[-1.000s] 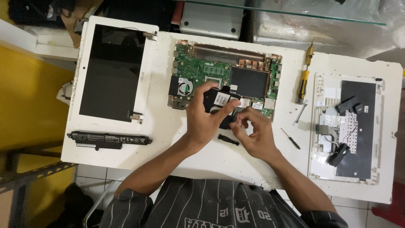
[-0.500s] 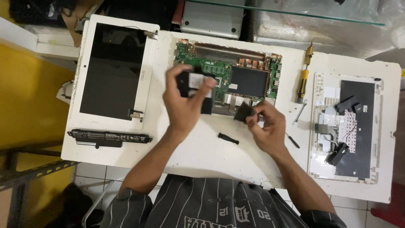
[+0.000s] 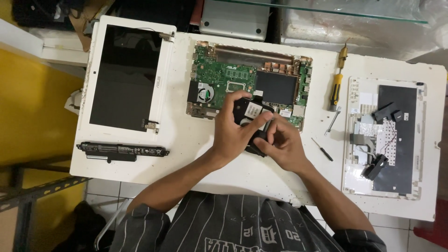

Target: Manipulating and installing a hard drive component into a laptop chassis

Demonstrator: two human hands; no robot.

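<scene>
A black drive (image 3: 249,114) with a pale label sits at the middle of the frame, just below the green circuit board (image 3: 224,84). The left hand (image 3: 233,133) curls its fingers around the drive's left side and grips it. The right hand (image 3: 282,142) pinches the drive's lower right edge with closed fingers. Right of them lie a yellow screwdriver (image 3: 337,84) and a small black screwdriver (image 3: 322,149). A screen panel (image 3: 126,77) fills the upper left, a long black battery (image 3: 122,150) below it. A keyboard shell (image 3: 385,135) lies far right on the white table (image 3: 186,154).
</scene>
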